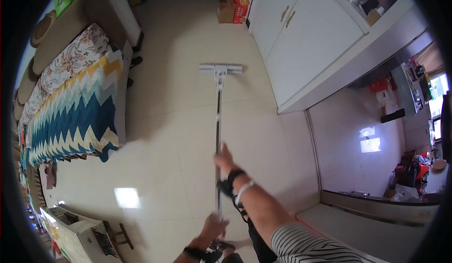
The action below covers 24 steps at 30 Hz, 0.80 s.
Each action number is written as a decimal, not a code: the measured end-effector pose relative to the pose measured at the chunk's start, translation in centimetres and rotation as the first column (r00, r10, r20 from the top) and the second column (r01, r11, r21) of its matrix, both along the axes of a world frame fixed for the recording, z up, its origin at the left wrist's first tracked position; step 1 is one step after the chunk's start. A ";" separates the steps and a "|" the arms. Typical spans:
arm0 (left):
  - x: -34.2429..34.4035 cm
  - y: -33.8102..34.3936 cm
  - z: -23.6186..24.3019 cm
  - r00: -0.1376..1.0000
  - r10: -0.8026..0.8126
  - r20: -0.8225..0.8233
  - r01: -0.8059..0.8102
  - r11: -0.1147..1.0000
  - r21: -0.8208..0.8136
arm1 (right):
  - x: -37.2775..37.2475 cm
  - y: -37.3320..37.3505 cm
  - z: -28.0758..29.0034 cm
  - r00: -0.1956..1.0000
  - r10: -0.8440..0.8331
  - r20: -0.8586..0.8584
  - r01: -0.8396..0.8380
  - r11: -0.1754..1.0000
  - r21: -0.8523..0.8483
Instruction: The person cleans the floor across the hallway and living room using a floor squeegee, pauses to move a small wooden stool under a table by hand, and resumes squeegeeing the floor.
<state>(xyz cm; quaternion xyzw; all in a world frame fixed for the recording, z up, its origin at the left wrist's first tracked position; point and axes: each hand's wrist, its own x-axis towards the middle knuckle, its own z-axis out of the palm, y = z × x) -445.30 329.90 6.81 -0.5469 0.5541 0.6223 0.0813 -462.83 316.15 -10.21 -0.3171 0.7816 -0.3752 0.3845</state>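
Note:
A long-handled flat mop [218,107] stretches away from me over the pale tiled floor, its wide white head [221,69] lying on the tiles ahead. My right hand [224,159] is wrapped round the pole about midway. Lower on the same pole, close to my body, my left hand [213,227] grips it near the end. Dark bands circle both wrists, and the right one also has a white band. The right arm wears a striped sleeve [310,244].
On the left stands a sofa with a zigzag blanket [77,107] and floral cushion [75,51]. A white cabinet [301,32] and a mirrored panel [358,126] line the right. Cardboard boxes [235,6] sit at the far end. A table [77,234] and stool [120,237] are lower left.

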 end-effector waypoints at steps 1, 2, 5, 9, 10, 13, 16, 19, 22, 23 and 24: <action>-2.3 -3.1 0.6 0.997 0.072 -0.041 -0.066 0.988 0.139 | -0.9 -3.2 1.0 1.000 0.024 -0.015 -0.023 0.997 0.079; -4.1 -5.5 2.1 0.982 0.157 -0.101 -0.139 0.976 0.165 | -1.6 -5.6 2.9 0.991 0.068 0.113 -0.085 0.985 0.150; -8.3 -5.2 1.4 0.968 0.209 -0.139 -0.181 0.965 0.189 | -7.2 -6.4 3.7 0.987 0.087 0.134 -0.111 0.977 0.185; -4.7 0.3 1.7 0.985 0.162 0.053 -0.170 0.958 0.230 | -6.9 -1.7 4.9 0.913 -0.039 0.406 -0.110 0.935 0.337; -2.8 1.8 3.2 0.997 0.045 0.066 -0.059 0.972 0.226 | -5.9 -0.2 5.4 0.941 0.020 0.338 -0.154 0.914 0.375; 3.0 10.9 4.9 0.979 -0.063 0.196 0.039 0.991 0.125 | -4.4 5.4 3.8 0.923 -0.122 0.364 -0.011 0.939 0.343; 12.6 23.2 6.5 0.927 -0.345 0.146 0.317 0.930 0.188 | -0.8 15.4 2.0 0.634 -0.391 0.668 -0.009 0.859 0.511; 18.0 29.2 11.0 0.910 -0.291 0.296 0.215 0.940 0.264 | 7.1 27.1 3.4 0.506 -0.298 0.809 -0.230 0.857 0.460; 21.1 31.5 14.0 0.878 -0.297 0.376 0.197 0.939 0.282 | 15.2 40.2 3.5 0.325 -0.152 0.933 -0.448 0.844 0.294; 22.8 32.5 15.3 0.860 -0.274 0.429 0.154 0.943 0.294 | 18.7 42.1 8.4 0.209 -0.233 0.950 -0.413 0.859 0.302; 23.0 32.4 16.1 0.854 -0.290 0.431 0.170 0.940 0.295 | 21.3 45.8 7.9 0.170 -0.362 0.916 -0.454 0.797 0.399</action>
